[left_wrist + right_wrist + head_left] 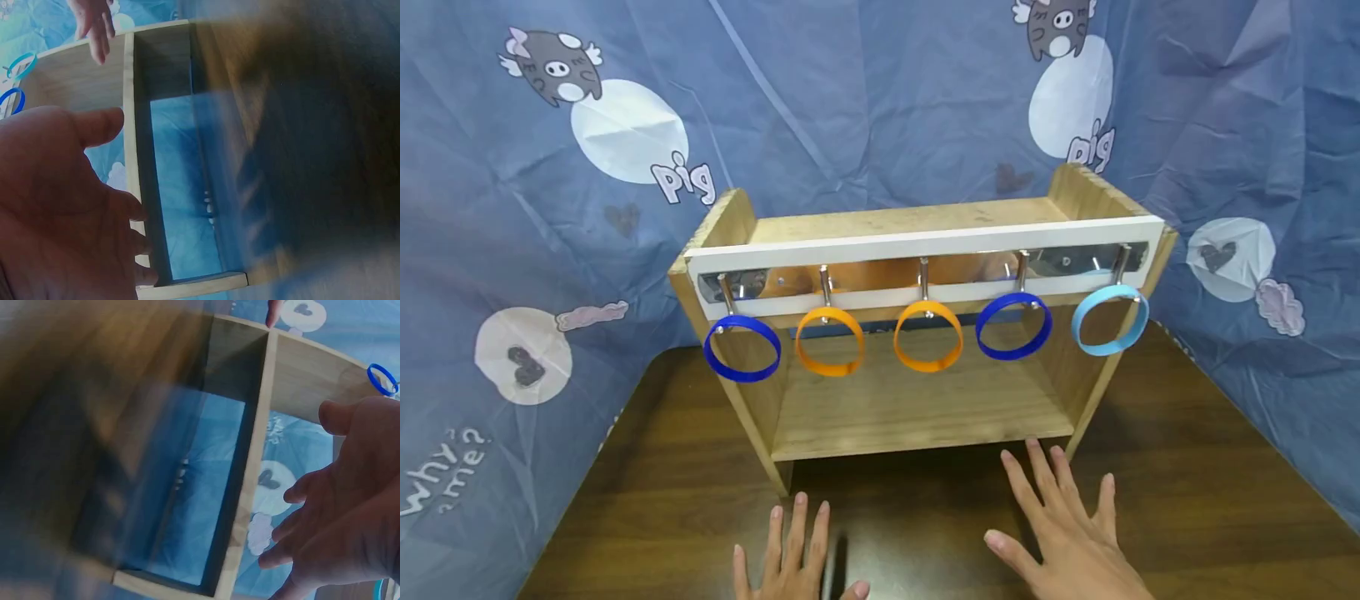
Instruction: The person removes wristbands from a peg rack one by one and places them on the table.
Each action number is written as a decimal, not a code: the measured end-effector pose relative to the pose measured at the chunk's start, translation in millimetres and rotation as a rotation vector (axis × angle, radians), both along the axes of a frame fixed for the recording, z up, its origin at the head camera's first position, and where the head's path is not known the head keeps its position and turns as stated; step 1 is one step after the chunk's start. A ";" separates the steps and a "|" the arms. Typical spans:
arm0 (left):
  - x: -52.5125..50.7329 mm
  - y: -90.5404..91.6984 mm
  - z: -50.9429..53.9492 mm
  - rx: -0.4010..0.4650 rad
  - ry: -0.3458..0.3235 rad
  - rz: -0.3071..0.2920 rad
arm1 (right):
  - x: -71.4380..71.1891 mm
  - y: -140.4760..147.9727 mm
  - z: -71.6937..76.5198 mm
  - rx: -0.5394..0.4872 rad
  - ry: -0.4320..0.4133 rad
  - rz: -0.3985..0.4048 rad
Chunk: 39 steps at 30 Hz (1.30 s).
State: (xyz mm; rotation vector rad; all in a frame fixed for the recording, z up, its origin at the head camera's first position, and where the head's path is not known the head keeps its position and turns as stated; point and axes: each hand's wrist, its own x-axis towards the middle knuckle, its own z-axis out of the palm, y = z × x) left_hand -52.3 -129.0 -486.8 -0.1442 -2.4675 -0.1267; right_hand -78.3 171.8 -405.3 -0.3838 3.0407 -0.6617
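My left hand [793, 558] is in front of the wooden rack's left half, fingers spread and holding nothing. To its right, my right hand [1067, 525] has its fingers spread too, near the lower right of the wooden rack [917, 400]. Along the rack's white front strip [880, 247] several metal hooks stick out, each with a ring on it. From left to right hang a dark blue ring [713, 364], an orange ring [808, 361], another orange ring [917, 364], a second dark blue ring [1015, 354] and a light blue ring [1112, 347].
The rack stands on a dark brown wooden table [647, 500]. Blue cloth [820, 100] printed with pigs and hearts hangs behind and at both sides. The rack's shelf [917, 408] lies below the rings.
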 end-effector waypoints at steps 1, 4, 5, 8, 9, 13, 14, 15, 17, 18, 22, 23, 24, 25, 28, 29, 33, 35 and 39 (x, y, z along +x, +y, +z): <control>0.3 -0.2 1.1 0.002 -0.006 0.002 | -0.6 -1.9 1.9 0.001 0.000 -0.001; 2.0 -0.3 5.0 0.002 -0.054 0.023 | -2.5 -7.2 6.9 0.003 0.009 -0.002; 2.5 -0.3 6.4 0.007 -0.069 0.028 | -3.0 -8.7 8.5 0.003 0.007 -0.004; 4.4 1.0 14.0 0.052 -0.152 0.040 | -3.8 -12.4 11.4 0.012 0.014 -0.012; 5.1 1.6 18.0 0.079 -0.205 0.043 | -4.0 -13.6 12.1 0.016 0.015 -0.016; 5.6 2.0 36.8 0.213 -0.482 0.055 | -4.6 -20.4 16.7 0.042 0.015 -0.030; 5.0 1.4 41.2 0.243 -0.551 0.059 | -4.7 -22.5 18.3 0.049 0.009 -0.032; 4.0 0.6 45.2 0.272 -0.612 0.063 | -4.8 -24.7 19.6 0.058 0.014 -0.031; 2.3 -0.8 50.7 0.331 -0.669 0.064 | -4.7 -29.3 21.7 0.079 0.034 -0.022; 1.7 -1.6 53.0 0.365 -0.685 0.060 | -4.5 -31.6 22.3 0.091 0.050 -0.014; 0.7 -4.8 61.1 0.442 -0.675 0.055 | -4.2 -40.7 24.7 0.122 0.106 0.026; 0.8 -5.4 62.8 0.453 -0.664 0.056 | -4.0 -42.9 25.4 0.120 0.109 0.035; 0.9 -6.1 64.3 0.459 -0.654 0.059 | -4.0 -44.9 26.2 0.114 0.110 0.045; 0.9 -6.4 65.7 0.460 -0.638 0.064 | -3.9 -46.8 27.1 0.105 0.108 0.055; 2.4 -7.5 68.6 0.494 -0.574 0.051 | -3.8 -52.2 29.5 0.078 0.113 0.079; 2.9 -8.0 69.1 0.504 -0.557 0.046 | -3.8 -53.7 30.4 0.065 0.113 0.086; 4.7 -10.7 70.2 0.529 -0.497 0.016 | -5.3 -59.4 34.3 0.018 0.115 0.104; 5.0 -12.1 70.0 0.536 -0.485 0.008 | -6.9 -61.7 36.4 -0.011 0.114 0.113; 4.4 -16.2 68.9 0.565 -0.501 0.003 | -11.7 -65.5 39.5 -0.100 0.093 0.142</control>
